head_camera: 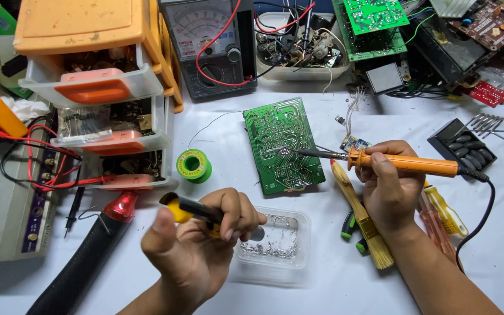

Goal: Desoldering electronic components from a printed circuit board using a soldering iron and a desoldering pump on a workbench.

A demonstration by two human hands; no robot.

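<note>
Holding an orange soldering iron point(406, 163), the right hand point(387, 185) is clenching its handle and touching the tip to a joint on the green circuit board point(283, 146), which is lying at the bench's centre. At seven o'clock from the board, the left hand point(196, 245) is gripping a yellow-and-black solder sucker point(189, 208) over a clear plastic tray point(275, 244). Judging by this, desoldering is underway; the sucker would need bringing to the heated joint.

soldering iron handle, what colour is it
Orange, with a black cord at the back. The right hand holds the soldering iron; the head view shows it.
</note>
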